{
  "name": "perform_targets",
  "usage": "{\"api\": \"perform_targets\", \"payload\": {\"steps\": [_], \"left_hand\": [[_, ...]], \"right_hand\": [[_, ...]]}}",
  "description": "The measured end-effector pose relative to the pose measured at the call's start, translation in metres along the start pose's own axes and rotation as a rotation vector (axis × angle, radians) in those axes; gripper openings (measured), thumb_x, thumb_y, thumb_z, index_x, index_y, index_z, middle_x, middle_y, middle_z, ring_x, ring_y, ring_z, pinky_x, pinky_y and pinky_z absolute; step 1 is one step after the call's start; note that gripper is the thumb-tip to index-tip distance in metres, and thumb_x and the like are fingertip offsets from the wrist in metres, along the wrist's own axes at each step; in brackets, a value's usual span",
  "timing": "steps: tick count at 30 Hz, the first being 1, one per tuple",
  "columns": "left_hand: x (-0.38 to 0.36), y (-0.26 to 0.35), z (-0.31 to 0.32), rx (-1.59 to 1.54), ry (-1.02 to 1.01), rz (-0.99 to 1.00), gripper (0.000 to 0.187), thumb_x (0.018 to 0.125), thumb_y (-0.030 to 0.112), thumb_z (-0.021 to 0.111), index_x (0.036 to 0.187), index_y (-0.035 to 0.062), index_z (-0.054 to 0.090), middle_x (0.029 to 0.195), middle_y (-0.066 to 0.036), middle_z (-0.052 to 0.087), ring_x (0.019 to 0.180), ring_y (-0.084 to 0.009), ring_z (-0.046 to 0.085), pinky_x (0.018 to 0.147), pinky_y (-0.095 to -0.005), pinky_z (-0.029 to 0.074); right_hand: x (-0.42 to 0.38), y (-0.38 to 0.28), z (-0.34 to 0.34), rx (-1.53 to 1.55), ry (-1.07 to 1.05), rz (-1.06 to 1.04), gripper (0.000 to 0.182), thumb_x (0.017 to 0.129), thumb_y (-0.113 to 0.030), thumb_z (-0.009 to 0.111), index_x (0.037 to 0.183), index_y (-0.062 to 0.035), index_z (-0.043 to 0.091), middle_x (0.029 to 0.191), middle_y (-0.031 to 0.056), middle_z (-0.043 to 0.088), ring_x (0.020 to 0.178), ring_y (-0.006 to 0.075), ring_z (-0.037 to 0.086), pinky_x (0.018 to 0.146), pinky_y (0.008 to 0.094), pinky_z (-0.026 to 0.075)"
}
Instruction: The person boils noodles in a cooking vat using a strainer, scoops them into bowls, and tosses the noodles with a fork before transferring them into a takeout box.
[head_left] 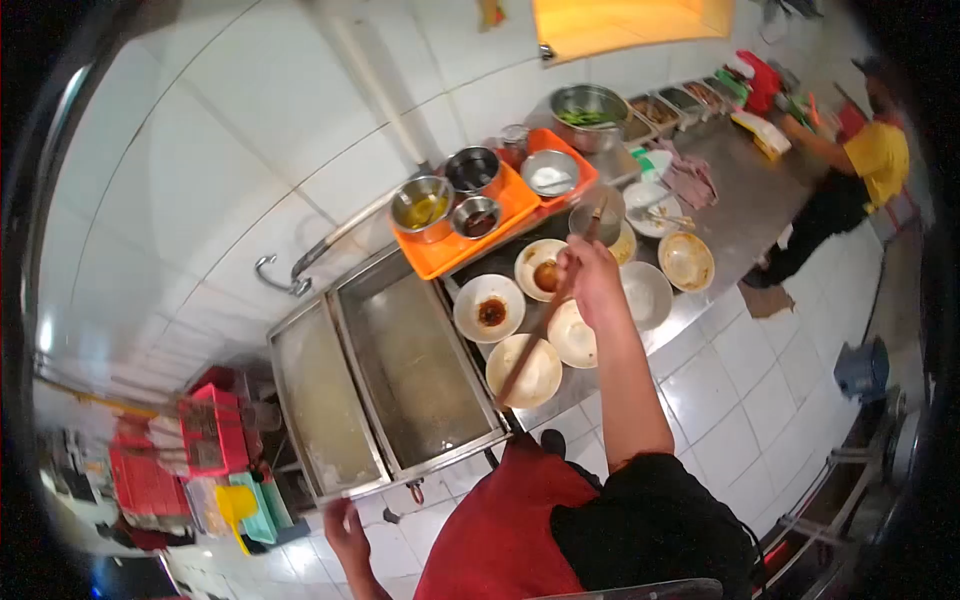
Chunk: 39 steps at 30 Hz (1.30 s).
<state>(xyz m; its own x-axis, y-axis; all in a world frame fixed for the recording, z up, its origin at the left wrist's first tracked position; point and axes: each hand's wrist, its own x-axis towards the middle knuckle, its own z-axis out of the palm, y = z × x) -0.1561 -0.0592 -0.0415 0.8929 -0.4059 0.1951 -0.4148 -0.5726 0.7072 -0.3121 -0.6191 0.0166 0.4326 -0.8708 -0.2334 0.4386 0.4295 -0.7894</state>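
Note:
My right hand [590, 270] is closed around long brown wooden chopsticks [533, 350], held slantwise over the bowls. Their lower end overlaps a pale bowl [530, 378] at the counter's near edge. Close by are a bowl with dark sauce [490, 308], another bowl with brown sauce [533, 262] and a cream bowl [573, 340]. Down at the left, my left hand [347, 535] hangs empty with loosely bent fingers, just off the front edge of a steel vat [325, 410] of cloudy liquid.
A second vat [410, 360] adjoins the counter. Orange trays [450, 255] carry seasoning pots along the wall. A stained bowl [686, 262] and a pink cloth [690, 178] lie farther right. A person in yellow [875, 165] works at the far end. Red baskets [212, 430] stand left.

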Motion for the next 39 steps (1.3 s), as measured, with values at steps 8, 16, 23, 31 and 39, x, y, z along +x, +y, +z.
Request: {"api": "perform_targets", "payload": {"steps": [8, 16, 23, 31, 39], "left_hand": [[0.040, 0.248, -0.008, -0.268, -0.390, 0.717, 0.061, 0.071, 0.021, 0.081, 0.124, 0.0080, 0.053, 0.132, -0.018, 0.046, 0.129, -0.0389, 0.038, 0.106, -0.0495, 0.033], [0.020, 0.143, -0.068, -0.489, -0.089, 1.077, 0.026, 0.086, 0.009, 0.065, 0.067, 0.0060, 0.048, 0.068, -0.010, 0.059, 0.061, -0.0292, 0.058, 0.061, -0.0388, 0.049], [0.047, 0.012, -0.140, -0.590, 0.484, 0.486, 0.041, 0.100, 0.026, 0.053, 0.067, 0.0043, 0.043, 0.065, -0.004, 0.049, 0.061, -0.0152, 0.046, 0.061, -0.0300, 0.044], [0.071, -0.041, -0.142, -0.727, 0.613, 0.255, 0.044, 0.103, 0.031, 0.048, 0.069, 0.0042, 0.042, 0.062, 0.000, 0.044, 0.060, -0.0096, 0.040, 0.053, -0.0264, 0.034], [0.115, -0.112, -0.107, -0.565, 0.355, 0.157, 0.018, 0.099, 0.025, 0.057, 0.096, 0.0080, 0.050, 0.093, -0.001, 0.049, 0.089, -0.0115, 0.046, 0.079, -0.0267, 0.040]], "right_hand": [[-0.122, 0.095, 0.077, -0.102, -0.297, 0.311, 0.016, 0.095, -0.021, 0.053, 0.083, -0.0103, 0.049, 0.067, 0.0030, 0.053, 0.055, 0.0145, 0.051, 0.047, 0.0290, 0.041], [-0.291, 0.219, 0.176, -0.350, -0.758, 0.598, 0.048, 0.100, -0.051, 0.042, 0.099, -0.0041, 0.055, 0.083, 0.0048, 0.060, 0.069, 0.0137, 0.056, 0.061, 0.0309, 0.049], [-0.383, 0.251, 0.130, -0.991, -1.430, 0.473, 0.040, 0.101, -0.041, 0.046, 0.112, -0.0039, 0.057, 0.097, 0.0088, 0.066, 0.086, 0.0205, 0.063, 0.078, 0.0350, 0.051], [-0.363, 0.270, 0.002, -1.596, -0.996, 0.362, 0.035, 0.096, -0.034, 0.055, 0.108, -0.0027, 0.064, 0.110, 0.0168, 0.067, 0.096, 0.0290, 0.065, 0.085, 0.0366, 0.049], [-0.359, 0.287, -0.067, -1.262, -0.930, 0.321, 0.044, 0.090, -0.043, 0.061, 0.104, -0.0017, 0.065, 0.101, 0.0213, 0.068, 0.096, 0.0349, 0.065, 0.084, 0.0421, 0.050]]}}
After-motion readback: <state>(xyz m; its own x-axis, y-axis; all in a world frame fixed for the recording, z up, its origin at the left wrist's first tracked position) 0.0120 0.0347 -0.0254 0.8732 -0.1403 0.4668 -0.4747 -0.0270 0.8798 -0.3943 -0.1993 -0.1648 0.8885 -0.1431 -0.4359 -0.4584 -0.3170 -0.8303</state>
